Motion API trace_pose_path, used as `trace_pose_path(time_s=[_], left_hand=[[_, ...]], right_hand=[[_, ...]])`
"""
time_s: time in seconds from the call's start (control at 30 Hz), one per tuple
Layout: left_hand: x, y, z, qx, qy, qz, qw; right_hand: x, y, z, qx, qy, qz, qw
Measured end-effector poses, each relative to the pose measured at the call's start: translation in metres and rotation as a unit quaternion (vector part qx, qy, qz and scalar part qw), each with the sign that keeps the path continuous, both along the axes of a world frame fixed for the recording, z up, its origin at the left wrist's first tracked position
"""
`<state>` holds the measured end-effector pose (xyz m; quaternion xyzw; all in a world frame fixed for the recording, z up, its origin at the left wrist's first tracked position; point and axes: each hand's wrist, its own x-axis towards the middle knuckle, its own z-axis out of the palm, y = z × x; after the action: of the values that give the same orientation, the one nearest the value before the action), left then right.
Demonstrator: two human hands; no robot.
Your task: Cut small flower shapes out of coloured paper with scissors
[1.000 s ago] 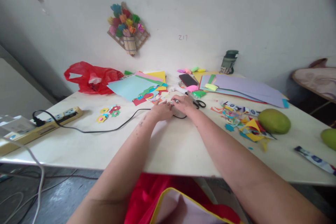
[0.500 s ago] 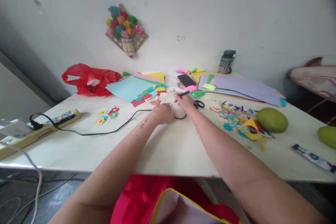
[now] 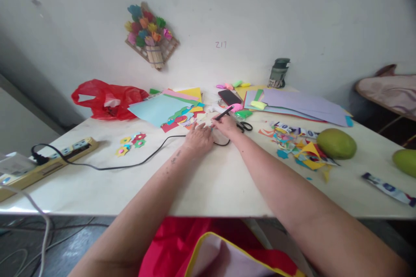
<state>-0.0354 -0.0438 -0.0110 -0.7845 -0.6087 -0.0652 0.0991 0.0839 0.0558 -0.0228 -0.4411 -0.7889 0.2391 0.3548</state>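
Note:
In the middle of the white table, my right hand (image 3: 226, 126) is closed around a dark pen (image 3: 225, 113), which slants up to the right. Close beside it on the left, my left hand (image 3: 199, 138) lies palm down with its fingers stretched out. Whatever small piece sits under the fingertips and the pen tip is mostly hidden. Just beyond my left hand are cut coloured paper pieces (image 3: 182, 117). Black-handled scissors (image 3: 245, 126) rest right of my right hand, and a black cable (image 3: 143, 163) passes by both hands.
Small paper flowers (image 3: 131, 143) and a power strip (image 3: 65, 151) are at the left, with a red plastic bag (image 3: 107, 99) behind. Coloured sheets (image 3: 302, 106), a phone (image 3: 229, 97) and a bottle (image 3: 278, 73) stand farther back. Paper scraps (image 3: 302, 151), a green mango (image 3: 336, 143) and a tube (image 3: 388, 188) lie right.
The pen has tilted more steeply, and my right hand has shifted slightly left towards my left hand. The whole view has moved a little.

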Motion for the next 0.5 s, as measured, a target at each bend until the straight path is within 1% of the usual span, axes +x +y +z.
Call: trace_pose_path(time_s=[0.1, 0.2, 0.3, 0.5], left_hand=[[0.001, -0.002, -0.001, -0.013, -0.019, 0.023, 0.999], [0.000, -0.004, 0.000, -0.038, -0.032, 0.042, 0.998], [0.000, -0.006, 0.002, -0.056, -0.037, 0.058, 0.996], [0.004, -0.009, 0.006, -0.065, -0.014, 0.082, 0.994]], right_hand=[[0.001, -0.004, 0.003, -0.004, -0.023, 0.008, 1.000], [0.002, -0.002, 0.003, -0.022, 0.002, 0.013, 1.000], [0.002, -0.001, 0.004, -0.033, 0.003, 0.000, 0.999], [-0.001, -0.002, 0.012, -0.040, -0.056, -0.034, 0.997]])
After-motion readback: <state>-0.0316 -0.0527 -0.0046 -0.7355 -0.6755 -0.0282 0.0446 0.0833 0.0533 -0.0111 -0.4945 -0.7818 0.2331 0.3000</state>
